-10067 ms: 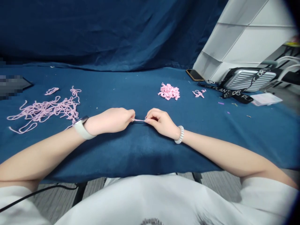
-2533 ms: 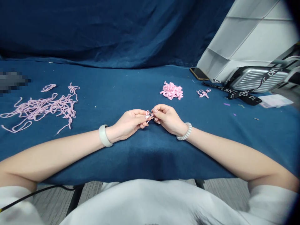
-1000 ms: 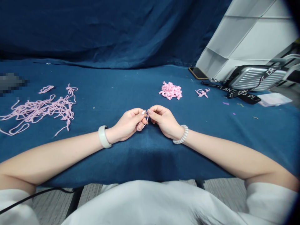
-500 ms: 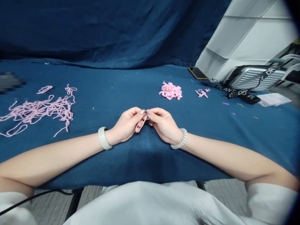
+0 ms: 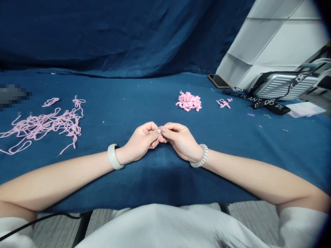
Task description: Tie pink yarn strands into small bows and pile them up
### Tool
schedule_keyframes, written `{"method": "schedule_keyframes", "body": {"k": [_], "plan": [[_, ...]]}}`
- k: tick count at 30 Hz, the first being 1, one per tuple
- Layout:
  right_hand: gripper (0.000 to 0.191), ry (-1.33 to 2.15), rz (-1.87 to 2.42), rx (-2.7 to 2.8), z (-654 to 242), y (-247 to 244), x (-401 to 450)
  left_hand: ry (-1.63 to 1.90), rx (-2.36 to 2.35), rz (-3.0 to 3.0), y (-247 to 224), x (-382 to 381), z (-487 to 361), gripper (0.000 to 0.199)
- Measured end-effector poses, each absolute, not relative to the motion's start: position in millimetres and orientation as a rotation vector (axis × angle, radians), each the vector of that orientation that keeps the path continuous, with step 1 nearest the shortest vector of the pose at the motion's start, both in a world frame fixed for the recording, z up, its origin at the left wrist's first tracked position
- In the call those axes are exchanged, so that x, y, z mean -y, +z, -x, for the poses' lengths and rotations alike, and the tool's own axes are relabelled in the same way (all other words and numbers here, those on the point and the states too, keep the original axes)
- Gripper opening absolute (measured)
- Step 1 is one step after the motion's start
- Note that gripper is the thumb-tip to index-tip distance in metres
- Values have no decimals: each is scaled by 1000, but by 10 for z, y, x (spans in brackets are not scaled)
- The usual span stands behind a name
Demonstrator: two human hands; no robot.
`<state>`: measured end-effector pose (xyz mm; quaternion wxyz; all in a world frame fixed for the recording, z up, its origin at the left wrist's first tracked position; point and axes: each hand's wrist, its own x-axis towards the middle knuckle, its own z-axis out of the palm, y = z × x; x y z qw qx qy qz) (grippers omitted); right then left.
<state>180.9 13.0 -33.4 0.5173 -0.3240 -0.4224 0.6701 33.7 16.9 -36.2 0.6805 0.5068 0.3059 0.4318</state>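
My left hand and my right hand meet fingertip to fingertip above the blue cloth. Between them is a thin piece of pink yarn, pinched by thumb and fingers on both sides; most of it is hidden. A bangle sits on my left wrist, a coiled band on my right. Beyond my right hand lies a heap of pink knotted yarn pieces, with a smaller loose bit of yarn to its right. Off to the left spreads a tangle of pale pink yarn.
A small yarn loop lies behind the tangle. At the back right are a phone, a silver ribbed case, a black lettered strap and a pale flat packet. A pixelated dark object is at the left edge.
The yarn loop that hung open between my fingers shows less now. My fingertips have closed together, and the thumbs now touch. The whole view has shifted slightly.
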Motion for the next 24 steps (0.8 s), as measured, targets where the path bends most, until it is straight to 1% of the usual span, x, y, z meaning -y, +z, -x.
{"method": "schedule_keyframes", "body": {"k": [4, 11, 15, 18, 21, 24], "plan": [[12, 1594, 797, 1033, -1803, -344, -132, 960, -675, -1157, -395, -175, -319, 27], [18, 1600, 766, 1030, -1816, -381, -155, 948, -629, -1084, -374, -171, -336, 23], [26, 1718, 702, 1012, -1871, -383, -204, 909, -615, -1008, -337, -173, -330, 21], [25, 1758, 673, 1024, -1900, -392, -229, 903, -615, -972, -325, -177, -326, 21], [24, 1706, 664, 1093, -1911, -403, -229, 915, -618, -935, -324, -183, -328, 22], [24, 1570, 662, 1223, -1919, -403, -219, 919, -632, -908, -319, -187, -331, 24]]}}
